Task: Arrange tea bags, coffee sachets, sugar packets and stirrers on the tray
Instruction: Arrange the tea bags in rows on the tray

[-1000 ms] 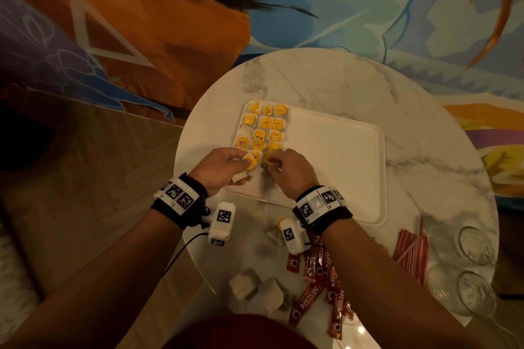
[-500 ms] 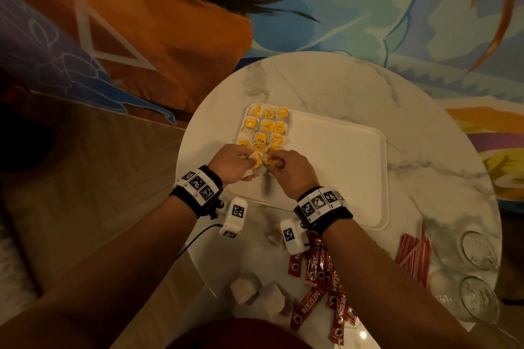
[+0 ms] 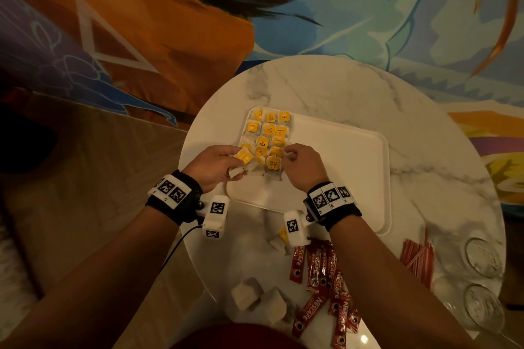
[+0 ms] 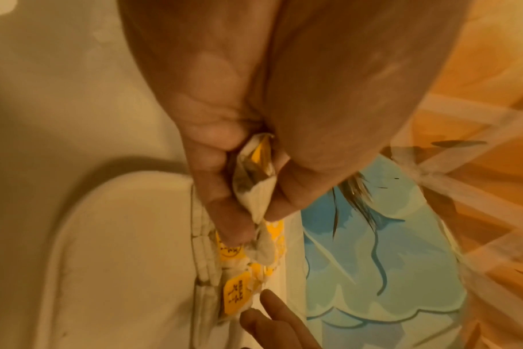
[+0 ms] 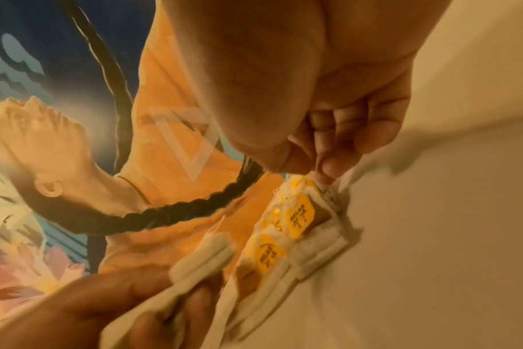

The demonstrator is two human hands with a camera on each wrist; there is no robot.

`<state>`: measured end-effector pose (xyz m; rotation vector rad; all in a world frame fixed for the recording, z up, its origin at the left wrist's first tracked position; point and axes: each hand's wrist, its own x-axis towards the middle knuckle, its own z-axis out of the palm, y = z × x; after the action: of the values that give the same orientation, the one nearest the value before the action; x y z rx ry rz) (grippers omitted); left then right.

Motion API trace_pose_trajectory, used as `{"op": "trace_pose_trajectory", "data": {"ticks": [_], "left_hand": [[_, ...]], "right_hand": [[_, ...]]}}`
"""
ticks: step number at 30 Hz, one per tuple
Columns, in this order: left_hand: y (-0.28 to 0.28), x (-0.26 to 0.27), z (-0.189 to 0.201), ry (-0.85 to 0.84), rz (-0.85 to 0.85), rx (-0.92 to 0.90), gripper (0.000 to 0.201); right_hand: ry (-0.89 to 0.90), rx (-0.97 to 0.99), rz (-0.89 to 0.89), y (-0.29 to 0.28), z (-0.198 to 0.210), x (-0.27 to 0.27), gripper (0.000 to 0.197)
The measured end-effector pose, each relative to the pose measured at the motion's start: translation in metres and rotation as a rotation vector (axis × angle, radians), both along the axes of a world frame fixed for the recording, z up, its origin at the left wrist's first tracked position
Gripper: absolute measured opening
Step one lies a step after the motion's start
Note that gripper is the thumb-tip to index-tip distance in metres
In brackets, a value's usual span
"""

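A white tray (image 3: 340, 167) lies on the round marble table (image 3: 326, 85). Tea bags with yellow tags (image 3: 268, 133) fill rows at the tray's left end. My left hand (image 3: 236, 163) grips a small bundle of tea bags (image 4: 254, 181) at the near left of the rows. My right hand (image 3: 287, 156) pinches the far edge of the nearest tea bag (image 3: 273, 165), which lies on the tray. That pinch (image 5: 323, 173) shows in the right wrist view. Red coffee sachets (image 3: 320, 272), striped stirrers (image 3: 418, 258) and beige packets (image 3: 246, 293) lie on the table nearer to me.
Two glasses (image 3: 482, 256) stand at the table's right edge beside the stirrers. A few loose tea bags (image 3: 276, 236) lie under my right wrist, off the tray. The tray's right part is bare. A painted wall rises behind the table.
My hands have drawn slightly apart. A tea bag with its yellow tag now shows flat at the near end of the rows, and my left hand has shifted left with its bundle.
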<state>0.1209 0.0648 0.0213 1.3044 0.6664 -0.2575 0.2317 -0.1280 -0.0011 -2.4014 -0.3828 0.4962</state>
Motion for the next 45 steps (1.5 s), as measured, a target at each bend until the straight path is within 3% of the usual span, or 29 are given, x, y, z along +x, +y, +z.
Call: {"op": "trace_pose_trajectory", "data": {"ticks": [11,15,21,27,31,34,45], "left_hand": [[0.000,-0.013,-0.002,-0.037,0.065,0.017,0.021],[-0.006,-0.017,-0.002,-0.043,0.042,0.007,0.021],[-0.027,-0.024,-0.002,-0.065,0.019,-0.049,0.016],[-0.044,-0.033,-0.002,-0.093,0.096,-0.313,0.027],[-0.044,-0.040,-0.007,-0.124,0.161,-0.588,0.064],[-0.047,-0.045,-0.008,-0.154,0.142,-0.648,0.068],[-0.025,-0.054,-0.008,-0.105,0.223,-0.445,0.046]], "right_hand": [[0.005,0.001,-0.054,0.006,0.004,0.015,0.031],[-0.031,0.299,-0.081,0.001,0.017,-0.007,0.017],[0.269,0.520,0.158,-0.010,0.031,-0.050,0.009],[0.272,0.560,0.044,-0.029,0.027,-0.062,0.007],[0.278,0.603,-0.063,-0.039,0.032,-0.061,0.004],[0.308,0.645,-0.090,-0.045,0.035,-0.061,0.007],[0.217,0.329,-0.130,-0.032,0.007,-0.055,0.010]]}}
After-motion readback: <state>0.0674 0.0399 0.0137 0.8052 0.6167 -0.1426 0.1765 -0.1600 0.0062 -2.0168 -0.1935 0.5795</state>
